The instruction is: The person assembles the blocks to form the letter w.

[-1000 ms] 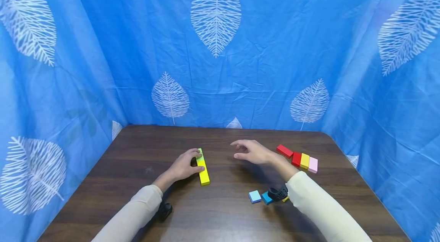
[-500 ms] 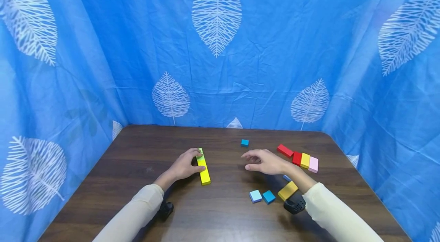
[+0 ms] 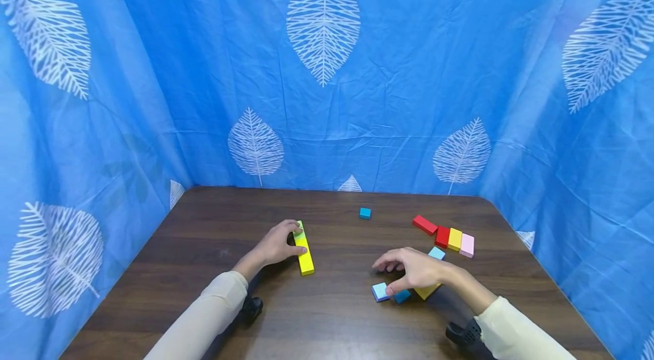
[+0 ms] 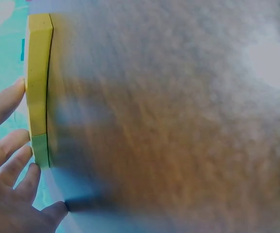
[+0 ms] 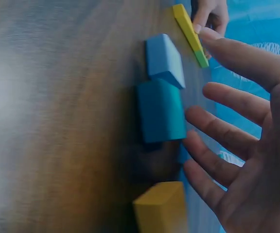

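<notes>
On the left half of the table, a long yellow block (image 3: pixel 305 260) lies end to end with a small green block (image 3: pixel 300 227). My left hand (image 3: pixel 273 243) rests against this row, its thumb at the yellow block and its relaxed fingers at the green one; the left wrist view shows the fingertips along one side. My right hand (image 3: pixel 416 269) is held with spread fingers over a pale blue block (image 3: pixel 380 292) and a teal block (image 5: pixel 160 111), holding nothing. A yellow block (image 5: pixel 162 208) lies below that hand, partly hidden in the head view.
A small blue block (image 3: pixel 365 213) sits alone toward the back. Farther right lie a red block (image 3: pixel 424 225), a second red block (image 3: pixel 441 237), a yellow block (image 3: pixel 454 239) and a pink block (image 3: pixel 467 245). Another light blue block (image 3: pixel 436 253) shows behind my right hand. A blue leaf-print curtain (image 3: pixel 327 121) surrounds the table.
My right hand has moved back toward me and to the right, from the table's middle to over the near blocks. The small blue block has come into sight. My left hand stays put.
</notes>
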Demonstrator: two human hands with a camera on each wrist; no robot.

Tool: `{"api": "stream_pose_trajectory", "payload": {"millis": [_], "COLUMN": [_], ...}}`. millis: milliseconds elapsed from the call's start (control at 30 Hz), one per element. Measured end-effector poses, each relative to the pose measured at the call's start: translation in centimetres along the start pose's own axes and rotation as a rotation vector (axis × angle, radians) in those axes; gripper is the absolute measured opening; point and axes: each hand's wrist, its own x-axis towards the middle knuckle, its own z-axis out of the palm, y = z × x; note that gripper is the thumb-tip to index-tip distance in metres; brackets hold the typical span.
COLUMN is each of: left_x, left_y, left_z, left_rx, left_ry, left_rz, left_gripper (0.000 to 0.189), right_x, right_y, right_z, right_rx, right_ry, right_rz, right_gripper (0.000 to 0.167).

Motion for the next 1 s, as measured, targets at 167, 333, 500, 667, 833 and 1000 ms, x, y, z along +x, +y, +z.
{"api": "stream_pose_trajectory", "payload": {"millis": [167,333,500,667,833,1000], "left_x": [0.0,-0.1,-0.3,-0.1,-0.1,-0.2], "left_y": [-0.1,0.0,0.1,0.0,-0.1,0.0], "left_z": [0.0,0.2,0.4,0.4,0.3,0.2], "left_rx": [0.003,-0.026,-0.043,-0.035,-0.031,-0.033], "left_ry": [0.000,0.011,0.004,0.020,0.016,0.019], "left_rz": [-0.005,-0.005,-0.004,-0.007,-0.009,-0.009], "left_gripper": [0.052,0.051,0.051,0.052,0.052,0.052], "right_x": [-0.3,-0.3,-0.3,-0.1,0.4,1.3], "right_y": [0.1,0.2,0.5,0.4,0.2,-0.2], "right_z": [0.7,1.5,2.1,2.3,2.4,2.6], "right_rx": [-0.042,-0.082,-0.090,-0.106,-0.096,-0.090], "right_ry": [-0.023,-0.029,-0.013,0.019,0.032,0.069], "right_rz": [-0.043,-0.108,-0.116,-0.093,-0.070,-0.063], "right_gripper": [0.043,0.037,0.030,0.023,0.022,0.023]}}
